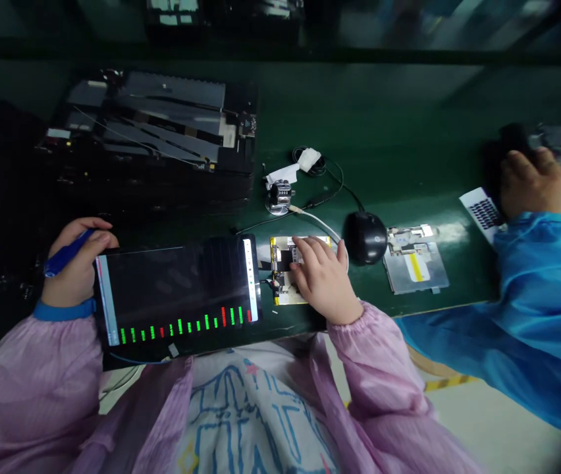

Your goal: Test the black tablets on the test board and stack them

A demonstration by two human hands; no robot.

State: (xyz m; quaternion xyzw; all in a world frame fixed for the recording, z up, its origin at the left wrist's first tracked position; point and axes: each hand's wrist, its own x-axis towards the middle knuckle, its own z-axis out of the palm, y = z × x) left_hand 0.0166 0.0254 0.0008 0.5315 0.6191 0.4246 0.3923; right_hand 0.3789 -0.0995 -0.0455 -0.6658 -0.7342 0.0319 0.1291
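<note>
A dark tablet screen (176, 289) lies in front of me near the table's front edge, showing a row of green and red bars. My left hand (76, 263) rests at its left edge, fingers curled round a blue pen (63, 257). My right hand (322, 276) lies on a small yellow-edged circuit board (280, 270) just right of the tablet, its fingers pressed down on the board. A white cable (317, 220) runs from the board's far side.
A stack of dark flat panels (162, 131) fills the back left. A tally counter (279, 196), a black mouse (365, 237) and a metal plate with a yellow strip (416, 266) sit on the green table (384, 131). A co-worker's blue sleeve (532, 296) and hand (532, 181) are at right.
</note>
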